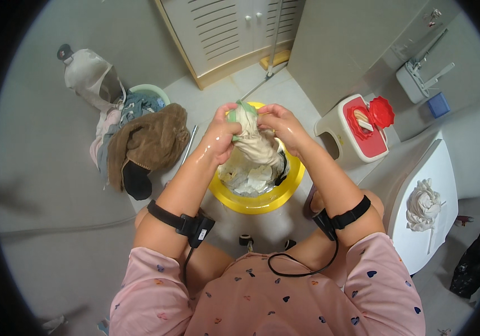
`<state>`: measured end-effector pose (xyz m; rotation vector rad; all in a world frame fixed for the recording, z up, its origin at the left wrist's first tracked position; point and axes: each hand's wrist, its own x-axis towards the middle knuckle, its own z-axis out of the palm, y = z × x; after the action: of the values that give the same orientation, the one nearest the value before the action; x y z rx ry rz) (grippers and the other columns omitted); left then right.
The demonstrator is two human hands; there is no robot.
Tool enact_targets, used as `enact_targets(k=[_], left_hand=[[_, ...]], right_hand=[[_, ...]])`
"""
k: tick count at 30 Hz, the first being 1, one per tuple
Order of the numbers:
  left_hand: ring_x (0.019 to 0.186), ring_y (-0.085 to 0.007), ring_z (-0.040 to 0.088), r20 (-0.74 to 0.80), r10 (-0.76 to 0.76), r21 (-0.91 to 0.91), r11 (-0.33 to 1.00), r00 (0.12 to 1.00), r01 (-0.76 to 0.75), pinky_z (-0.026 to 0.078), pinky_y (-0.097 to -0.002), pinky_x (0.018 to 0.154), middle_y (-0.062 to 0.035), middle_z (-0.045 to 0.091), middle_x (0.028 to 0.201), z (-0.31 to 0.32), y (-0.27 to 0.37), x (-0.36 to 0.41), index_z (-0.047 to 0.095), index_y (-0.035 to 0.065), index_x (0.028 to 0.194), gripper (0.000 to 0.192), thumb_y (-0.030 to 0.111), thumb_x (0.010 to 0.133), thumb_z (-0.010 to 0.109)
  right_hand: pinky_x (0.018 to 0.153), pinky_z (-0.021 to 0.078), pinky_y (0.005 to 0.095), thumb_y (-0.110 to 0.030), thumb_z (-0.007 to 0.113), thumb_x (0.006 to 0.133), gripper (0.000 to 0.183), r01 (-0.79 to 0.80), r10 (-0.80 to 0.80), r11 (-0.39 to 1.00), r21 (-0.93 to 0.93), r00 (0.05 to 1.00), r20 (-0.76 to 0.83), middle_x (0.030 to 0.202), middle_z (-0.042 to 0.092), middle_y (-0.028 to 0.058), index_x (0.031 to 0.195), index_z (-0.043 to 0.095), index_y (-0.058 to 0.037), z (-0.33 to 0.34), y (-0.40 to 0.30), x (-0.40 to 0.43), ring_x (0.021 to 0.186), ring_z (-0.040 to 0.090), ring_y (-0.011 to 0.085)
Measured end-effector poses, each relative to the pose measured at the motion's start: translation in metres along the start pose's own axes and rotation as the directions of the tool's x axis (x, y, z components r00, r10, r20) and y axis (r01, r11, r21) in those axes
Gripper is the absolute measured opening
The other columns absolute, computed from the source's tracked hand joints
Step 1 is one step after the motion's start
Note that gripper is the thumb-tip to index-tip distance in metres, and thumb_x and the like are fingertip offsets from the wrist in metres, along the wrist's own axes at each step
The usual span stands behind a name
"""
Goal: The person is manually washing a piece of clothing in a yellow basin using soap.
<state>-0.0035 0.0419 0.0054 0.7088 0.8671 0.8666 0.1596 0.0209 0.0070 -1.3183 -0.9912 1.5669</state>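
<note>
A wet, cream-coloured cloth garment with green edging [251, 130] hangs bunched between my two hands. My left hand [223, 133] grips its green edge from the left, thumb in front. On the other side my right hand [280, 126] pinches the edge near the top. Below the garment stands a yellow plastic basin [258, 206], with water and several white and black cloth pieces [261, 178] in it. The lower part of the garment hangs over the basin; the view does not settle whether it touches the water. Both hands look wet.
Left of the basin, a brown garment [149, 136] and other clothes lie heaped by a pale green basin [151, 88]. A step stool with a red top [364, 147] and a toilet with twisted white cloth [424, 206] on its lid are right. Behind are a louvred cabinet [219, 33] and a mop [270, 67].
</note>
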Motion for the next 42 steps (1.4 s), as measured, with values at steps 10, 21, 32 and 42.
enact_targets(k=[10, 21, 32, 42], left_hand=[[0.089, -0.0175, 0.053, 0.116, -0.031, 0.233, 0.973, 0.993, 0.003, 0.043, -0.0287, 0.081, -0.0111, 0.049, 0.110, 0.002, 0.002, -0.006, 0.019, 0.0079, 0.134, 0.077, -0.009, 0.065, 0.048], [0.087, -0.0124, 0.049, 0.113, 0.102, 0.634, 0.758, 0.988, -0.151, 0.042, -0.0240, 0.078, -0.0032, 0.049, 0.097, -0.017, 0.005, 0.001, 0.051, 0.0092, 0.114, 0.042, -0.002, 0.075, 0.058], [0.096, -0.0182, 0.052, 0.215, 0.332, 0.731, 0.569, 0.918, -0.377, 0.044, -0.0289, 0.081, -0.0077, 0.055, 0.101, -0.009, -0.014, 0.004, 0.050, 0.0056, 0.104, 0.031, 0.005, 0.074, 0.060], [0.057, -0.0122, 0.046, 0.155, 0.420, 0.874, 0.364, 0.894, -0.323, 0.040, -0.0260, 0.056, -0.0036, 0.052, 0.065, -0.001, 0.007, -0.007, 0.047, 0.0023, 0.080, 0.014, 0.003, 0.071, 0.058]], right_hand=[[0.058, 0.0431, 0.0255, -0.014, 0.048, 0.079, 0.018, -0.013, 0.010, 0.999, -0.043, 0.996, -0.084, 0.077, 0.055, 0.0037, 0.090, 0.054, -0.0007, -0.009, 0.010, 0.012, 0.063, 0.050, 0.0117], [0.068, 0.0471, 0.0290, -0.006, 0.045, 0.078, 0.016, 0.046, -0.100, 0.777, 0.628, 0.994, 0.052, 0.083, 0.051, 0.0078, 0.090, 0.050, 0.0011, -0.007, 0.000, 0.013, 0.074, 0.052, 0.0167], [0.069, 0.0488, 0.0309, -0.003, 0.052, 0.072, 0.029, -0.006, -0.098, 0.883, 0.470, 0.976, 0.195, 0.088, 0.052, 0.0105, 0.099, 0.043, 0.0002, 0.007, -0.017, -0.002, 0.078, 0.055, 0.0184], [0.072, 0.0457, 0.0320, 0.002, 0.066, 0.055, 0.041, 0.181, -0.234, 0.857, -0.482, 0.971, -0.052, 0.085, 0.059, 0.0097, 0.092, 0.049, -0.0050, 0.005, -0.011, -0.001, 0.082, 0.058, 0.0223]])
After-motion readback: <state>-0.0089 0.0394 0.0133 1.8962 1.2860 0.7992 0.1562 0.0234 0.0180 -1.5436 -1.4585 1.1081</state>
